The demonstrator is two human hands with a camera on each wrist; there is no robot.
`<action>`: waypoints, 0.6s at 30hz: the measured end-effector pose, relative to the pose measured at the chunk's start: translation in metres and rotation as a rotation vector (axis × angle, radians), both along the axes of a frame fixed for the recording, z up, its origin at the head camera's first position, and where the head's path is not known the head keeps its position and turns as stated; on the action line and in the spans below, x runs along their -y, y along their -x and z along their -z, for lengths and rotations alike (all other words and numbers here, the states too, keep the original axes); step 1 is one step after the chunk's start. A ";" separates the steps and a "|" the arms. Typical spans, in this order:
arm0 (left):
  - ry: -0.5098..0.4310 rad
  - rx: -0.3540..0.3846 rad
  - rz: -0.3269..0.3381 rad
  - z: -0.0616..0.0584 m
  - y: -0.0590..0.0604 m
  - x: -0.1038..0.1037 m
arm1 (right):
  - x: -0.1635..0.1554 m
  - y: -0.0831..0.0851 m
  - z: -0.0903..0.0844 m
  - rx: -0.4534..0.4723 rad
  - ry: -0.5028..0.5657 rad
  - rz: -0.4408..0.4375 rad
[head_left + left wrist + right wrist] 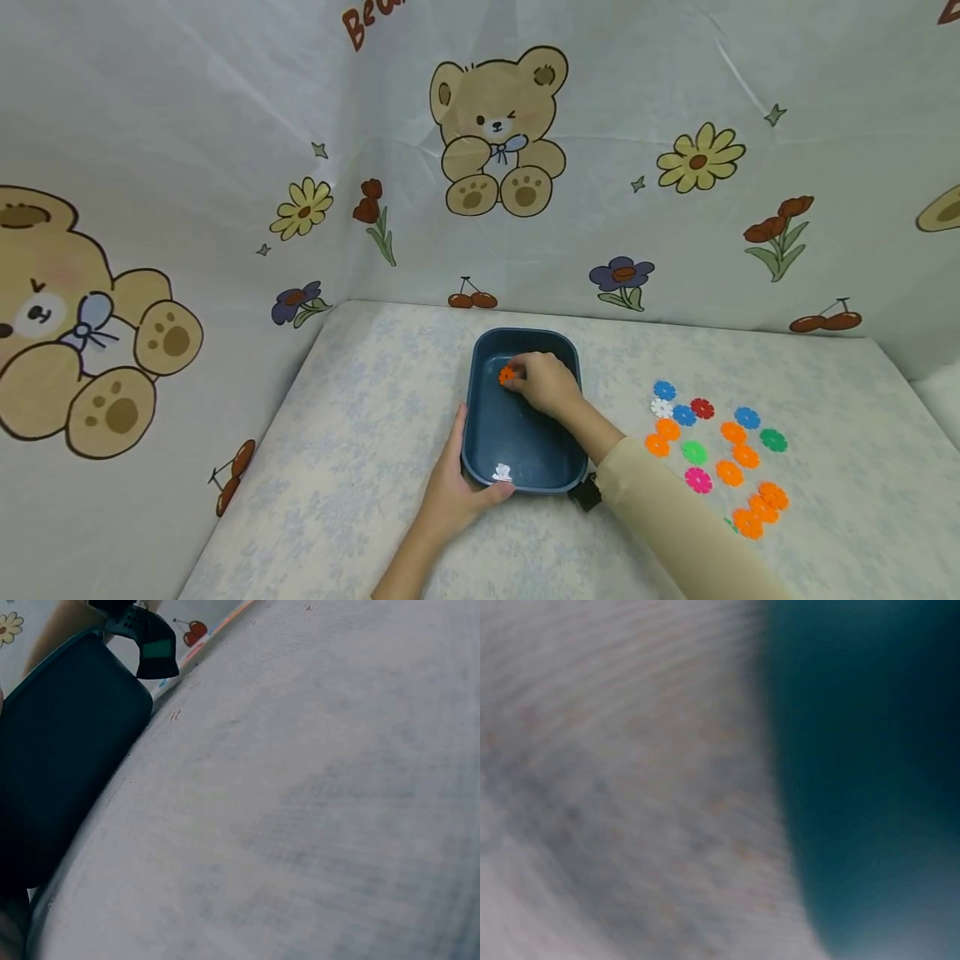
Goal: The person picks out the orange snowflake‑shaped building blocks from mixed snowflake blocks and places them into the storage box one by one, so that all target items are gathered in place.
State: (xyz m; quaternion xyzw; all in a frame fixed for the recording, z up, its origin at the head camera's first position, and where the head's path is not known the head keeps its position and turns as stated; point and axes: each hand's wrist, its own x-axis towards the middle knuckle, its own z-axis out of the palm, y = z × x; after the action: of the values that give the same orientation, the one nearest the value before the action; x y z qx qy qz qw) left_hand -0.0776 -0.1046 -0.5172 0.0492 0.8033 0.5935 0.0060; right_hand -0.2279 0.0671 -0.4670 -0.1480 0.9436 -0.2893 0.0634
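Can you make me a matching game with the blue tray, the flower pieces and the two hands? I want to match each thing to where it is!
Things:
1. right hand
2. left hand
3. white flower piece
4. green flower piece

Places:
A. on the table, to the right of the blue tray
B. gripping the near left corner of the tray
C. inside the tray, pinching an orange flower piece
D. lying in the tray at its near edge

Pairs: 1-C, 2-B, 3-D, 4-A
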 end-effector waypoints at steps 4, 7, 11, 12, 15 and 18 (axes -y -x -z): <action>-0.003 0.016 -0.007 0.000 0.000 0.000 | 0.005 0.003 0.006 -0.052 -0.100 0.005; 0.002 0.023 -0.016 0.000 0.000 0.000 | 0.008 0.005 0.007 -0.098 -0.192 -0.009; 0.014 0.014 -0.023 -0.001 0.000 0.001 | 0.011 0.005 0.008 -0.123 -0.238 -0.037; 0.013 0.012 -0.023 -0.002 0.000 0.001 | 0.011 0.006 0.008 -0.125 -0.235 -0.041; 0.005 0.009 -0.020 -0.002 0.000 0.000 | 0.011 0.005 0.009 -0.130 -0.232 -0.040; -0.006 0.005 -0.010 -0.001 0.000 0.000 | 0.009 0.003 0.008 -0.147 -0.232 -0.030</action>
State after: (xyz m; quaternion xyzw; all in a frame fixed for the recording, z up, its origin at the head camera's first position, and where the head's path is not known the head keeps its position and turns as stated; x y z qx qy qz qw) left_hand -0.0775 -0.1044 -0.5164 0.0438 0.8018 0.5960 0.0050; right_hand -0.2304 0.0582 -0.4746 -0.1745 0.9705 -0.1656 0.0153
